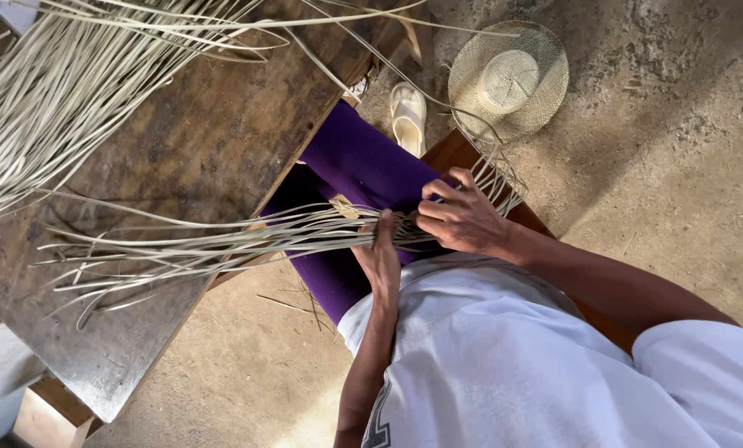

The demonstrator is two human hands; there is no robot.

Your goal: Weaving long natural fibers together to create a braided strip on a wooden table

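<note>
Two hands meet over the person's lap, both busy with a bundle of long pale straw strips (222, 241) that fans out leftward across the worn wooden table (180, 149). Left hand (380, 257) lies along the gathered end of the strips, fingers closed around them with the thumb on top, pinning the bundle where it crosses the purple-clad legs (363, 166). Right hand (463, 220) is curled over the same spot from the other side, fingertips pinching and bending a few strips at the point where they interlace; more thin strands loop loosely out beyond it to the right. Only a small knot of crossing strands shows between the hands, and most of each strip lies loose and unwoven on the table, so the weaving looks to be at an early stage, with nearly the whole length left to work. How tight or regular that woven start is cannot be told, since the hands cover it. A far larger heap of loose straw (48, 91) lies on the table's upper left. On the dusty floor beyond the knees sit a finished woven straw hat (508, 79), brim down, and just beside it a pale sandal (409, 116). The person wears a white shirt (504, 365)
</note>
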